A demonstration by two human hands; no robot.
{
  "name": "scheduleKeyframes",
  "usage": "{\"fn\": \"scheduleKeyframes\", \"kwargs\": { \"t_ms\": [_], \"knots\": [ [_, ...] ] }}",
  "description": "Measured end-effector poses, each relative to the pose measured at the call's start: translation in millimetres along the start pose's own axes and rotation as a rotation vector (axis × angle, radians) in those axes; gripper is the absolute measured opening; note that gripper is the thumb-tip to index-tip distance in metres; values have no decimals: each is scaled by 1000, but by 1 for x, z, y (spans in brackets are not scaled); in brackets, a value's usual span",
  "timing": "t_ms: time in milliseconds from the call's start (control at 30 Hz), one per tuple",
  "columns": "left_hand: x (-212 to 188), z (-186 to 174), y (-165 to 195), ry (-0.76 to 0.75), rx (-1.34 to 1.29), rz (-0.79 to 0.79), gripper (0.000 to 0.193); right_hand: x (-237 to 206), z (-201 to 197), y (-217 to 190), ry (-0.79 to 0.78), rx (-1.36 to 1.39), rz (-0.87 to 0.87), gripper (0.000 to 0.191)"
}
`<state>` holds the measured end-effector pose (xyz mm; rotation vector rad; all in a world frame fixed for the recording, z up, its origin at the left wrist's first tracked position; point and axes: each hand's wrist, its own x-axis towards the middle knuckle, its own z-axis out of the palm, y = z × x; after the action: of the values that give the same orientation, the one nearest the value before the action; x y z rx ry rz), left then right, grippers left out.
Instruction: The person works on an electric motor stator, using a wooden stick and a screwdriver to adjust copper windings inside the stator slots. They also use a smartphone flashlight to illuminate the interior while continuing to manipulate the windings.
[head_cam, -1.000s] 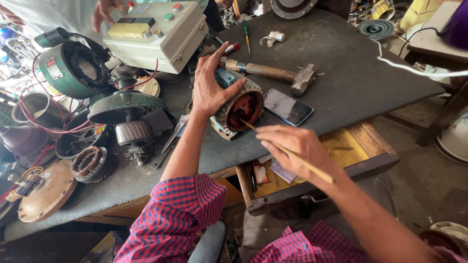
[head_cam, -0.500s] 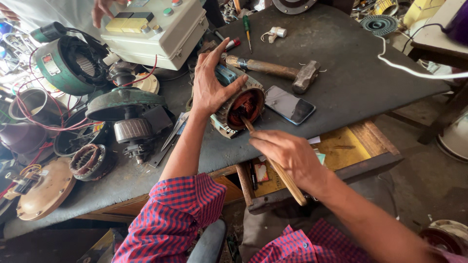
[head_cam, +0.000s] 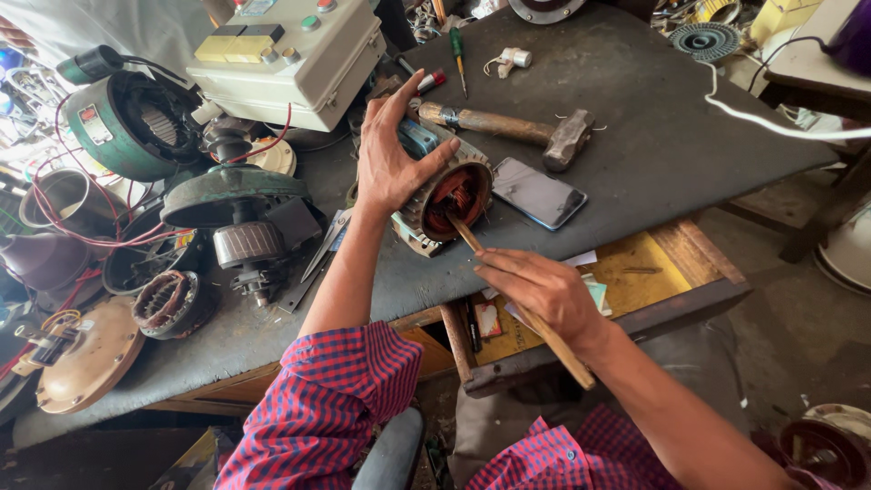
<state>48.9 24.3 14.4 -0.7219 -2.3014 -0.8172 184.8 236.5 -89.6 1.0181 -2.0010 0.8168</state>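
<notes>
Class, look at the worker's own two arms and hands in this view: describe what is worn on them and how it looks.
Both arms wear short sleeves of a red and dark blue checked shirt: the left sleeve ends about the elbow, the right sleeve shows a small button. The forearms are uncovered. The left hand and right hand are bare: no gloves, rings or watch visible.
</notes>
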Motion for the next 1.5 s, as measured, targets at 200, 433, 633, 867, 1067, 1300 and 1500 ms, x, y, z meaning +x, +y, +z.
{"fn": "scheduleKeyframes", "kwargs": {
  "t_ms": [200,433,633,867,1067,1300,1500],
  "knots": [
    [0,-3,0,7,-5,57,89,-2,3,-1,-10,-7,5,36],
    [0,-2,3,8,-13,46,88,-9,-3,12,-97,36,-13,35],
    [0,-1,3,14,-11,33,88,-14,8,2,-144,4,31,30],
    [1,-1,5,-3,-8,0,88,0,0,-4,-129,-49,-32,29],
    [2,-4,9,-6,-3,-8,88,20,-2,-5,-7,-9,-14,29],
    [1,-9,18,18,-14,34,87,47,6,-3,32,5,143,17],
    [0,-15,31,19,-41,84,86,70,0,10,97,-11,103,9]
  ]
}}
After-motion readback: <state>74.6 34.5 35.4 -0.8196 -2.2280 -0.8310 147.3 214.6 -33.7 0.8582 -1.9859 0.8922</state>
